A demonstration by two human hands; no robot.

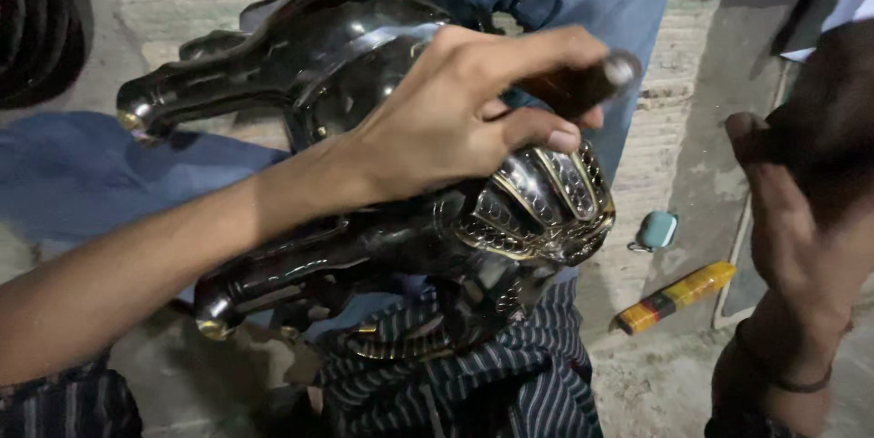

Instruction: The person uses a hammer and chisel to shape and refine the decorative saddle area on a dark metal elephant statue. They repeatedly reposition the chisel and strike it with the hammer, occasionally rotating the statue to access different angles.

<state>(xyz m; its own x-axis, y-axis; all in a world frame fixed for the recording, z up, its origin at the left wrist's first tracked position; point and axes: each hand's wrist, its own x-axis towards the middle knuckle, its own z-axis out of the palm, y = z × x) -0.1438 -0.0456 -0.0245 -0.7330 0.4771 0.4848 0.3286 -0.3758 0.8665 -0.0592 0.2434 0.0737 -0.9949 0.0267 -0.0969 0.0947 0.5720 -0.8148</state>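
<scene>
Landmark: the shiny dark metal casting (pixel 364 174), a curved, two-armed piece with gold-edged ribbed panels at its rounded end, lying across the person's lap.
Left hand: the left hand (pixel 455 119) rests on top of the casting, near its ribbed end.
Left fingers: curled shut around a small dark tool handle (pixel 583 83), thumb pressed along its underside; the handle's pale tip points away from the casting, up and to the right.
Right hand: the right hand (pixel 801 210) is well to the right of the casting, raised, in shadow and blurred.
Right fingers: cannot tell whether they hold anything.
Under the casting: striped cloth (pixel 492 374) and blue cloth (pixel 82 174).
Floor right of the casting: a small teal case (pixel 655 230), and just below it a yellow and red stick (pixel 675 297).
</scene>
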